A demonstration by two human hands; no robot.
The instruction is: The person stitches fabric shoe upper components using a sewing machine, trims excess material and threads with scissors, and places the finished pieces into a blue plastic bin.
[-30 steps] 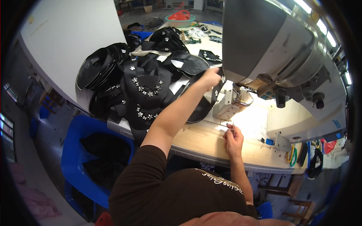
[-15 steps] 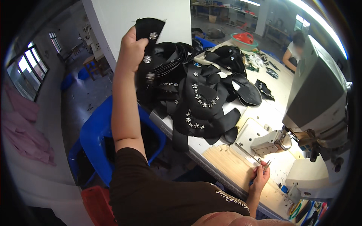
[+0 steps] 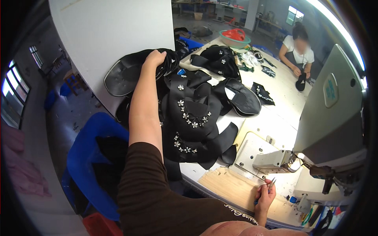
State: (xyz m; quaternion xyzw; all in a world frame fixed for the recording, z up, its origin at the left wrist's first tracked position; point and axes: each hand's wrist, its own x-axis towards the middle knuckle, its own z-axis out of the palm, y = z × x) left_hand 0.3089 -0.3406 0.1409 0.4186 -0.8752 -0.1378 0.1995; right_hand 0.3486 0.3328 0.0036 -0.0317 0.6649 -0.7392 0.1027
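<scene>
My left hand (image 3: 155,58) reaches to the back left and has its curled fingers on a stack of black padded, curved pieces (image 3: 124,75). Right of and below it lies a heap of black fabric pieces (image 3: 197,106) with silver flower decorations, some loose straps among them. My right hand (image 3: 265,194) rests by the front of the sewing machine (image 3: 330,106), closed round small pointed metal snips (image 3: 272,183) with blue on the handle, over a pale wooden board (image 3: 224,181).
A blue plastic bin (image 3: 84,149) with black material stands left. A white partition (image 3: 110,25) borders the table. A green basin (image 3: 234,42) with red contents and scattered small items lie at the back. A co-worker (image 3: 297,53) sits across, handling a black piece (image 3: 300,83).
My left hand first swung left and up holding a decorated black strip, then moved onto the stack; that strip is no longer visible in it. The view shifted, bringing the co-worker into sight.
</scene>
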